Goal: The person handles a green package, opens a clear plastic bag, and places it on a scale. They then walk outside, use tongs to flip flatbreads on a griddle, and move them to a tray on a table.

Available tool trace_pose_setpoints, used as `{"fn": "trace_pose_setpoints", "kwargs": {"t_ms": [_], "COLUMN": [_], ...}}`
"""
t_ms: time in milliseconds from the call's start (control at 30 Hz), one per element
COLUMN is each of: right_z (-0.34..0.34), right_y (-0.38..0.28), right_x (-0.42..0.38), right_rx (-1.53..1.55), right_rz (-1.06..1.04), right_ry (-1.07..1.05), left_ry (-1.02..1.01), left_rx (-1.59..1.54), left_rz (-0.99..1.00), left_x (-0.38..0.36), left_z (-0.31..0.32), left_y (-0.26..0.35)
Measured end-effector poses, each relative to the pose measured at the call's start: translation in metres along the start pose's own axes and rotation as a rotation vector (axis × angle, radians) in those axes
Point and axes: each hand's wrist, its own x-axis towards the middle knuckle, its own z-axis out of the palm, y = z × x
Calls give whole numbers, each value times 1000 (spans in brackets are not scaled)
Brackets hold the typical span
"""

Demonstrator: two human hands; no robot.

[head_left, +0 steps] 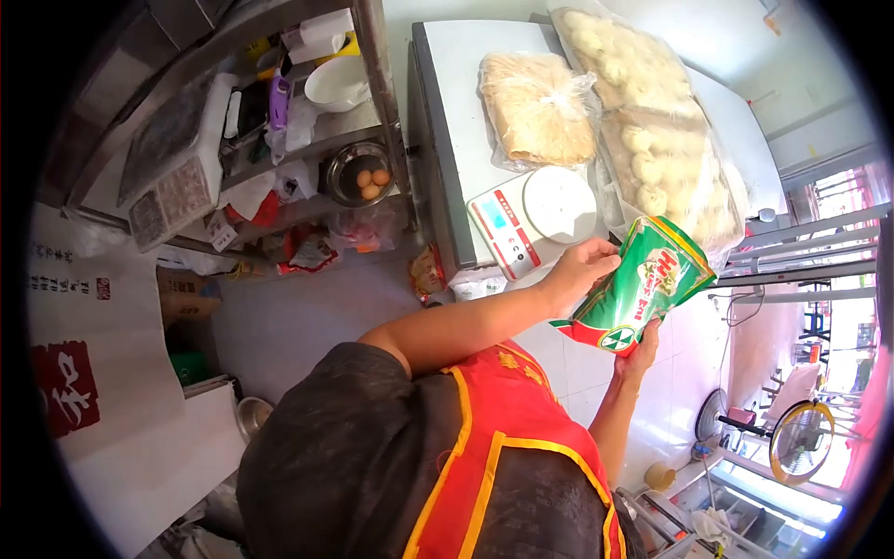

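A green, red and white printed plastic bag (652, 284) is held up in front of me, tilted, past the edge of the white table. My left hand (585, 274) is at its left side, with fingers and thumb closed on the edge. From below, my right hand (641, 354) grips the bag's lower side, its fingers partly hidden behind it. Close to my left hand, a white kitchen scale (507, 233) with a red panel and lit blue display sits on the table. A white round plate (559, 205) forms its top.
The white table (452, 84) bears a clear bag of flat, pale sheets (535, 107) and large bags of pale dough-like bundles (652, 140). At left, a metal shelf holds a white bowl (337, 84) and a metal bowl (343, 168) of eggs. A fan (801, 443) stands at right.
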Motion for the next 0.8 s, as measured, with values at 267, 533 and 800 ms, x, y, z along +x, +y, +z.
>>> {"fn": "trace_pose_setpoints", "kwargs": {"t_ms": [267, 533, 800], "right_z": [6, 0, -17], "right_y": [16, 19, 22], "right_x": [4, 5, 5], "right_rx": [177, 236, 192], "right_rz": [55, 113, 114], "right_ry": [-37, -36, -37], "left_ry": [39, 46, 72], "left_rx": [160, 195, 223], "left_rz": [217, 265, 269], "left_x": [-10, -8, -8], "left_z": [17, 19, 16], "left_y": [7, -4, -15]}}
